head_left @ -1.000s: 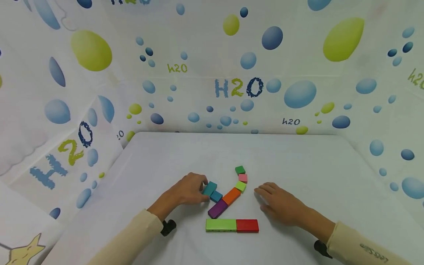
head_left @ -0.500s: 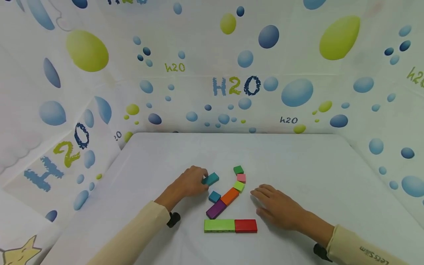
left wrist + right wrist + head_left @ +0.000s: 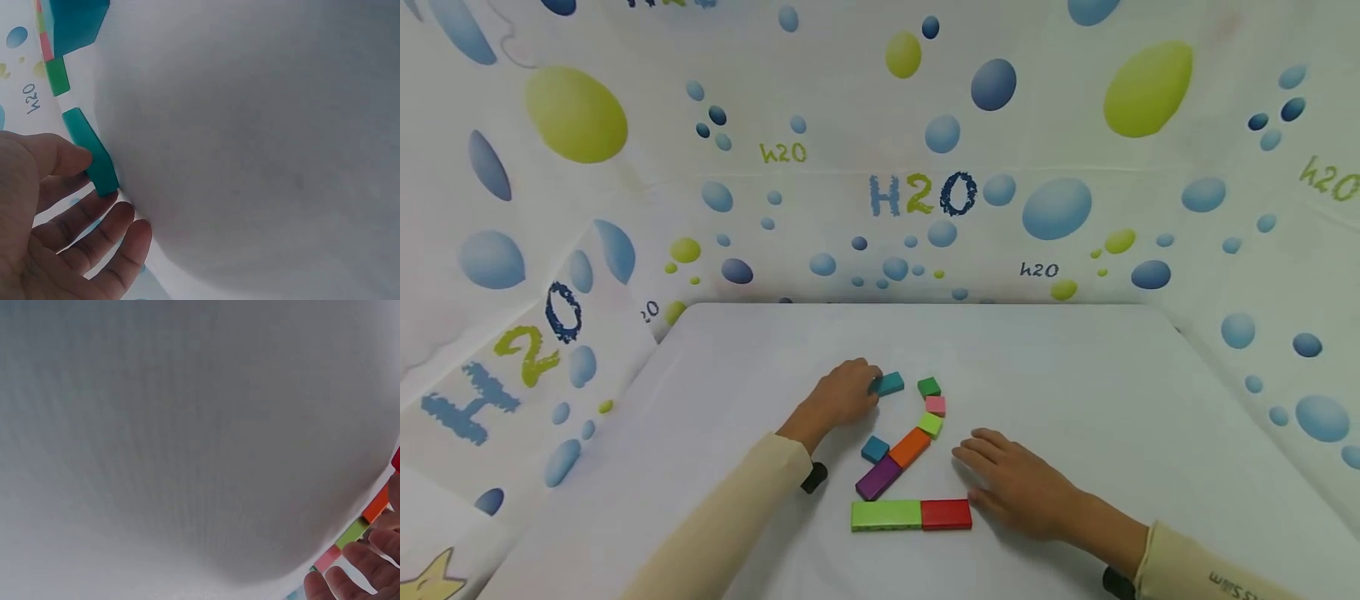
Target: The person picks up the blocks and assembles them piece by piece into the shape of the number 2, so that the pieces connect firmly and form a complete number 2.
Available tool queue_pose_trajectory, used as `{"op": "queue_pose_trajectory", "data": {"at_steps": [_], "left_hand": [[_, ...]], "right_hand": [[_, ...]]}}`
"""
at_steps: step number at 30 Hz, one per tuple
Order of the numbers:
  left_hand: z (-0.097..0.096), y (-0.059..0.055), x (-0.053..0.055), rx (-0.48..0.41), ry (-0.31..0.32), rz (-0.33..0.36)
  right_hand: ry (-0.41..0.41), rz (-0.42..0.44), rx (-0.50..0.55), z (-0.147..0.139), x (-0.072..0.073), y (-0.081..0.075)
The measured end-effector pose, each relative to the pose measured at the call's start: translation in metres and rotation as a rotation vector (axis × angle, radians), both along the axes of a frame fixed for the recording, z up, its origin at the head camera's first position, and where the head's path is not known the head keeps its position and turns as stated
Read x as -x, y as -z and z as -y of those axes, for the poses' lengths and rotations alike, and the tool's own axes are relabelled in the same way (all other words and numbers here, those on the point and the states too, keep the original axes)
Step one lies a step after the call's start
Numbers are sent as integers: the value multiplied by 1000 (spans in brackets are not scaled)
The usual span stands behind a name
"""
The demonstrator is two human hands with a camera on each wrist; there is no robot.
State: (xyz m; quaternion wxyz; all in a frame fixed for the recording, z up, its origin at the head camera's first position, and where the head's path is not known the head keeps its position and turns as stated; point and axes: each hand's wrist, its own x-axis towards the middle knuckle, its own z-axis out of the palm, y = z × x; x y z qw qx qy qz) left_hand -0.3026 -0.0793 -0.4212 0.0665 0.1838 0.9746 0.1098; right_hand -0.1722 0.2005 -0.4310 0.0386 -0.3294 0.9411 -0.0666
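My left hand (image 3: 842,393) pinches one end of a teal block (image 3: 891,383) between thumb and fingers, at the far side of the layout. In the left wrist view the teal block (image 3: 94,150) lies along the thumb, its other end pointing toward the green block (image 3: 57,76) with a gap between. My right hand (image 3: 1018,483) is palm down beside the blocks, fingers loosely extended, holding nothing. A curved row runs from the purple block (image 3: 878,477) through the orange (image 3: 910,448), small lime (image 3: 931,426) and pink (image 3: 936,406) blocks to the green block (image 3: 928,387).
A blue block (image 3: 875,449) sits against the left side of the curved row. Nearer me, a long light green block (image 3: 886,516) and a red block (image 3: 947,515) lie end to end. Patterned cloth (image 3: 880,150) rises behind the white table (image 3: 1037,358).
The left hand has carried the teal block away from the blue block, farther back and to the right, turning it toward the green one. The right hand stays beside the blocks. The head view shifts slightly.
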Motion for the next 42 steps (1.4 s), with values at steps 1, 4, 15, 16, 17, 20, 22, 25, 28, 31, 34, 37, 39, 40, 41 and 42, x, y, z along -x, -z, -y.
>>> {"op": "queue_pose_trajectory", "data": {"at_steps": [1,4,15,16,17,20,22,25,28,31,34,37,39,40,41,42], "left_hand": [[-1,1,2,-1,6,-8],[-4,4,5,-2,22,-31],[-15,1,8,20,30,-48],[-16,1,8,19,31,-48],[-16,1,8,17,31,-49],[-17,0,9,14,31,-52],[-17,1,10,16,29,-54],[-18,2,11,22,33,-48],[-20,2,12,27,43,-45],[-21,1,12,33,58,-51],[-23,1,11,41,71,-60],[-23,2,10,42,76,-63],[-23,3,10,51,74,-64],[-23,3,10,53,72,-64],[-22,3,10,57,68,-65],[-22,3,11,62,63,-65]], "right_hand": [[-3,-4,-5,0,-1,0],[-10,-21,-17,-2,-4,0],[-10,-36,-9,-7,-8,2],[-9,-32,-8,-7,-7,2],[-9,-32,-11,-7,-7,3],[-14,-43,-24,-8,-6,4],[-19,-52,-29,-9,-5,5],[-18,-54,-39,-10,-5,5],[-8,-48,-46,-11,-5,5],[3,-40,-48,-12,-5,5],[12,-32,-46,-12,-6,6],[11,-35,-48,-13,-6,7],[7,-38,-49,-13,-6,8],[5,-38,-48,-12,-6,8],[2,-39,-48,-12,-5,8],[0,-38,-47,-12,-5,8]]}}
